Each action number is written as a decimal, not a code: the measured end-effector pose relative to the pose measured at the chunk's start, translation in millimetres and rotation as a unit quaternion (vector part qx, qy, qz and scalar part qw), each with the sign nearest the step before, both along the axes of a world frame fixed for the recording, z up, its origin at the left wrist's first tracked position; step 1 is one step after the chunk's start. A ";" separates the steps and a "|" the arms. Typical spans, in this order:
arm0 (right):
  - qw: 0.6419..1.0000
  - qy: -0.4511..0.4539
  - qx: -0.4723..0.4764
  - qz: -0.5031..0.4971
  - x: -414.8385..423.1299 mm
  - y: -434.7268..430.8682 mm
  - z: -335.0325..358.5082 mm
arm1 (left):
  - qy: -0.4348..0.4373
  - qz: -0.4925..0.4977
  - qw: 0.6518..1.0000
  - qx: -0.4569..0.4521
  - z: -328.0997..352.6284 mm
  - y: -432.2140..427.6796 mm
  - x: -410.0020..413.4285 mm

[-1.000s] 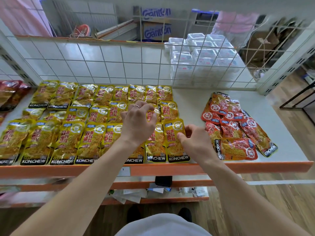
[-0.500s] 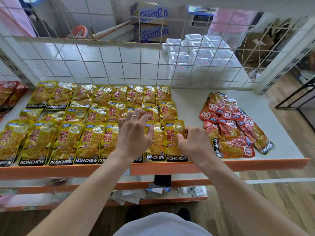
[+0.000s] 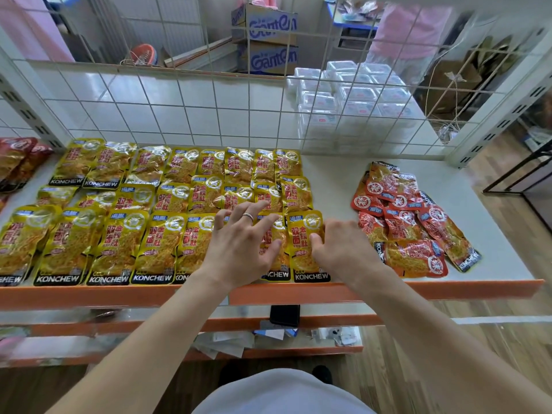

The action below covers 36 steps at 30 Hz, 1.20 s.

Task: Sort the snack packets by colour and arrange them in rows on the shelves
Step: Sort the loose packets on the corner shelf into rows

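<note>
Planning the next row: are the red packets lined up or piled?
Piled: the red foil snack packets overlap at mixed angles, unlike the rowed yellow foil packets.

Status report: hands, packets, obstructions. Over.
Left hand flat on front-row yellow packets. Right hand pinches end packet, thumb on top. Red packets heaped loose at right. Nothing in the way.

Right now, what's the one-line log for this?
left hand spread on yellow packets | right hand thumb on end yellow packet | red packets piled loose
</note>
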State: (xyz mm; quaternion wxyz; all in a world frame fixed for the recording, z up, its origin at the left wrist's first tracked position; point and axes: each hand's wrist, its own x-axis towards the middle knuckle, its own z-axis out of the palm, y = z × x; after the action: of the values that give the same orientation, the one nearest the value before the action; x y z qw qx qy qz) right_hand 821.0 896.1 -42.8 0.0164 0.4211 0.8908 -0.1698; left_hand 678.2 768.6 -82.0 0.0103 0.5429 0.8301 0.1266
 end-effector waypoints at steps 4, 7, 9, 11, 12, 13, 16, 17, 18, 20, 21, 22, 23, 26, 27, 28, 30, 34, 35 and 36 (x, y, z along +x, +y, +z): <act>1.000 -0.006 0.007 0.002 0.6 -0.2 -0.3 | 0.002 0.006 1.000 -0.006 -2.8 -3.0 1.7; 1.000 -0.015 0.012 0.007 0.6 -1.2 0.9 | 0.001 0.010 1.000 0.000 -4.8 -4.6 3.2; 1.000 -0.018 0.012 0.011 0.8 -0.9 1.4 | 0.001 0.013 1.000 0.004 -5.1 -4.7 4.6; 1.000 -0.020 0.012 0.013 1.2 0.1 2.3 | 0.004 0.013 1.000 0.007 -5.4 -4.9 5.5; 1.000 -0.020 0.012 0.012 1.4 1.0 2.8 | 0.007 0.011 1.000 0.008 -5.5 -5.0 5.8; 1.000 -0.016 0.014 0.013 1.6 2.5 3.6 | 0.011 0.008 1.000 0.007 -5.1 -5.0 6.0; 0.998 0.030 0.036 0.049 0.2 9.1 4.0 | 0.018 -0.004 1.000 -0.007 -1.9 -4.5 5.2; 0.995 0.050 0.040 0.077 -1.4 11.3 3.8 | 0.019 -0.008 1.000 -0.020 -0.6 -3.8 4.3; 0.991 0.063 0.041 0.110 -3.5 13.5 3.7 | 0.017 -0.011 0.999 -0.035 0.5 -2.9 3.2; 0.982 0.060 0.040 0.173 -8.2 18.2 2.0 | 0.014 -0.015 0.998 -0.062 1.2 -0.8 1.4; 0.979 0.049 0.034 0.195 -10.8 20.3 0.3 | 0.013 -0.016 0.997 -0.069 1.3 -0.3 0.8; 0.976 0.034 0.024 0.212 -13.2 22.5 -2.5 | 0.012 -0.017 0.997 -0.075 1.4 0.0 0.2; 0.974 0.017 0.013 0.224 -15.0 24.3 -5.8 | 0.013 -0.018 0.997 -0.079 1.6 -0.2 -0.4; 0.973 -0.011 -0.007 0.232 -16.2 27.8 -14.9 | 0.014 -0.019 0.996 -0.090 3.3 -1.6 -1.9; 0.973 -0.009 -0.009 0.231 -15.7 28.4 -16.3 | 0.012 -0.020 0.996 -0.091 4.0 -1.8 -2.4; 0.973 -0.006 -0.009 0.231 -15.1 28.7 -16.7 | 0.009 -0.021 0.996 -0.091 4.8 -1.9 -3.0; 0.973 -0.007 -0.007 0.230 -13.9 29.0 -17.2 | 0.006 -0.024 0.995 -0.093 5.9 -2.2 -3.4; 0.973 0.002 -0.004 0.230 -14.8 31.3 -15.8 | 0.001 -0.027 0.996 -0.085 8.7 -0.8 -5.4; 0.974 0.012 -0.001 0.226 -16.8 33.5 -14.5 | -0.004 -0.025 0.996 -0.082 10.0 1.4 -7.3; 0.975 0.024 0.002 0.221 -19.5 36.0 -12.8 | -0.009 -0.023 0.997 -0.079 11.4 4.7 -9.7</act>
State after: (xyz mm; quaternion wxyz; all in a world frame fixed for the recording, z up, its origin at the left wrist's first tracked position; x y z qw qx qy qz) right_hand 801.4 932.0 -55.6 0.0311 0.2095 0.9624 -0.1700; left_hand 668.6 773.3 -70.6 0.0638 0.5585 0.8244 0.0654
